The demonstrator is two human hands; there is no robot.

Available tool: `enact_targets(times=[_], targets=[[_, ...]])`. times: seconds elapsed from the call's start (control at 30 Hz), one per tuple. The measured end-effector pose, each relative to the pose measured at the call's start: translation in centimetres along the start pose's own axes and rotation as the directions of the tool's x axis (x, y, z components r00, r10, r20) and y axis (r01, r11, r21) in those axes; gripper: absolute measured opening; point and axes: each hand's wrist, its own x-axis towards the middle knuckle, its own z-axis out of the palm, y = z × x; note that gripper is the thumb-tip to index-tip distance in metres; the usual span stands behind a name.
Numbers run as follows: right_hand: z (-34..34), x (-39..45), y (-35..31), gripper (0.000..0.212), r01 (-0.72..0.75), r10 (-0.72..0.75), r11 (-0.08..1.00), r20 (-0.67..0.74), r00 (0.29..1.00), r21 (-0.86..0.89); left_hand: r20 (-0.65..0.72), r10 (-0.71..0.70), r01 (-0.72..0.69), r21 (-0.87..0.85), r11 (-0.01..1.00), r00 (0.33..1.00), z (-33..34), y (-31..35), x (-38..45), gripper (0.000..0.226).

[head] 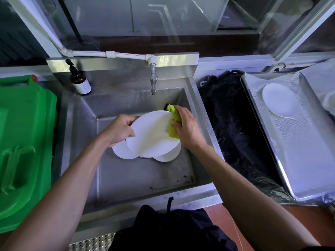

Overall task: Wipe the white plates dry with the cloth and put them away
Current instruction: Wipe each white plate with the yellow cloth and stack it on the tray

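Head view, mid-frame over the sink (87, 134): left hand (119, 129) grips the plate (150, 134) by its rim, right hand (186, 127) clutches the cloth (173, 124) against its right edge. Best to turn the plate, wiping rim to centre. One plate on the tray (308, 160), right.

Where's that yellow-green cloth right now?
The cloth is over the sink, gripped in the right hand and pressed against the right edge of the white plate that the left hand holds.
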Motion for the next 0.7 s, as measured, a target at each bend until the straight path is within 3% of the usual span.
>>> enact_targets(times=[0.27, 0.37, 0.47, 0.53, 0.6, 0.7], targets=[[-0.5, -0.5, 0.4, 0.046, 0.001, -0.017, 0.988, -0.096, 0.995, -0.155, -0.080, -0.016, 0.014, -0.015, 1.000, 0.997, 2.2, -0.1, 0.4, 0.066], [-1.2, -0.7, 0.6, 0.042, 0.030, -0.069, 0.975, -0.175, 0.982, -0.219, -0.172, -0.064, 0.045, -0.109, 0.993, 0.983, 4.2, -0.6, 0.4, 0.056], [-1.7, -1.3, 0.8, 0.037, 0.032, -0.099, 0.968, -0.257, 0.961, -0.250, -0.165, -0.096, 0.047, -0.278, 0.959, 0.982, 5.5, -1.6, -0.2, 0.043], [-1.9, -1.6, 1.3, 0.033, 0.009, -0.088, 0.968, -0.308, 0.947, -0.249, -0.087, -0.162, 0.102, -0.473, 0.875, 0.983, 5.7, -2.7, -0.9, 0.030], [-2.0, -1.8, 1.7, 0.031, -0.011, -0.076, 0.973, -0.363, 0.929, -0.232, 0.060, -0.286, 0.249, -0.679, 0.690, 0.956, 5.8, -3.9, -1.2, 0.027], [-1.9, -1.9, 2.0, 0.027, 0.003, -0.103, 0.974, -0.429, 0.898, -0.227, 0.259, -0.406, 0.436, -0.784, 0.442, 0.877, 6.3, -4.8, -1.0, 0.080]])
